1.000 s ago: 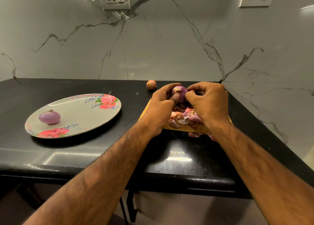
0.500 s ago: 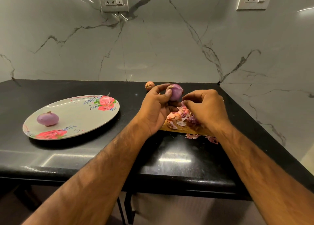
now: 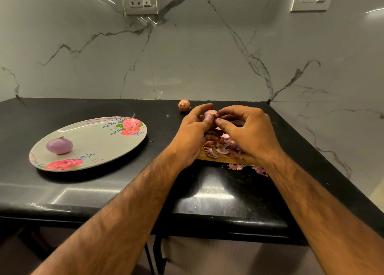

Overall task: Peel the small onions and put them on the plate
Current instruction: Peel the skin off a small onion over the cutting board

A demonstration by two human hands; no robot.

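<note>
A small purple onion (image 3: 210, 114) sits between both hands above the wooden board (image 3: 226, 160). My left hand (image 3: 192, 133) grips it from the left, thumb on its front. My right hand (image 3: 247, 131) pinches at the onion's top with thumb and forefinger. Most of the onion is hidden by fingers. A peeled purple onion (image 3: 59, 145) lies on the left part of the floral plate (image 3: 104, 141). An unpeeled brown onion (image 3: 184, 105) rests on the counter near the back wall, just left of my hands.
Onion skins (image 3: 220, 148) are heaped on the board, and a few skins (image 3: 247, 168) lie on the black counter (image 3: 124, 191) in front of it. Marble walls close the back and right sides. The counter's front edge is near me.
My right hand has come back up from the skins to the onion's top. The left hand has kept the onion and turned it slightly.
</note>
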